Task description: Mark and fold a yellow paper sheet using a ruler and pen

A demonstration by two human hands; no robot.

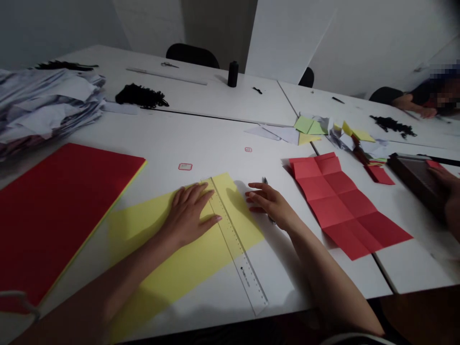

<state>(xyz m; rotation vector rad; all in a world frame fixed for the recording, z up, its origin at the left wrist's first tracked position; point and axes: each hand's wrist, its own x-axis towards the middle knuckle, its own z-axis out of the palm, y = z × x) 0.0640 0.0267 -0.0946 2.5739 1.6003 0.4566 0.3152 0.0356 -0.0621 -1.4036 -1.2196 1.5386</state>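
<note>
My left hand (192, 215) lies flat with fingers spread on a yellow sheet of paper (201, 268), its fingertips on the upper end of a clear ruler (239, 249). The ruler crosses the sheet at a slant, and its lower end sticks out past the paper onto the white table (287, 268). Right of the sheet, my right hand (271, 203) is open with its fingers apart. A dark pen (265, 180) lies partly hidden under or behind that hand; I see no grip on it.
Red sheets (72, 206) lie at the left below a heap of papers (46, 103). A creased red sheet (345, 201) is at the right, near paper scraps (316, 127). Black yarn (140, 96) and a black spool (233, 74) stand farther back. Another person's hand (443, 177) is at the right edge.
</note>
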